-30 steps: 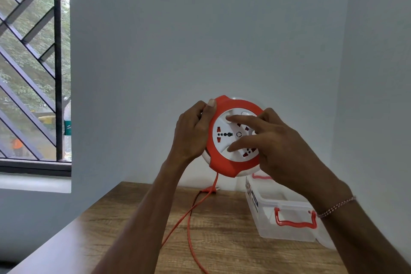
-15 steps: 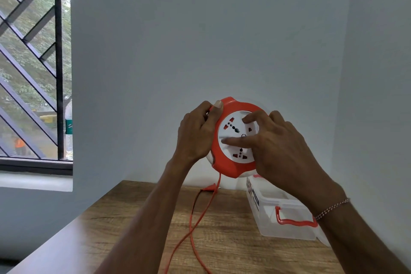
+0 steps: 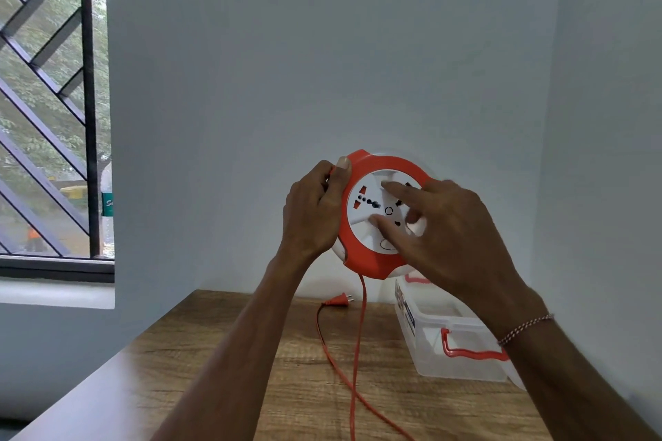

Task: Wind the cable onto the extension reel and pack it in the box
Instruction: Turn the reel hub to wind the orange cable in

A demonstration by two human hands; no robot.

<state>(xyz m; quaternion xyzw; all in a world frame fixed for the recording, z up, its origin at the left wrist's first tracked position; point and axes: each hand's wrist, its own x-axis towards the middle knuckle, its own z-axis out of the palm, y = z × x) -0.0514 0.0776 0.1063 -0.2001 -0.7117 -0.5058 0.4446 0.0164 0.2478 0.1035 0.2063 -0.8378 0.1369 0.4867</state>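
Note:
I hold a round orange and white extension reel (image 3: 361, 258) upright in the air above the table, its socket face toward me. My left hand (image 3: 313, 211) grips its left rim, thumb on the orange edge. The fingers of my right hand (image 3: 440, 225) are spread and pressed on the white socket disc. An orange cable (image 3: 360, 326) hangs from the bottom of the reel and loops over the table. Its plug (image 3: 338, 300) lies at the back of the table. A clear plastic box (image 3: 462, 365) with red handles stands open at the right.
The wooden table (image 3: 250, 387) sits in a corner of grey walls. A window with a black diagonal grille (image 3: 53, 118) is at the left, with a bottle (image 3: 107, 204) on its sill.
The white socket disc has turned under my right fingers. The plug has come into view at the back of the table, and the cable loop has shifted.

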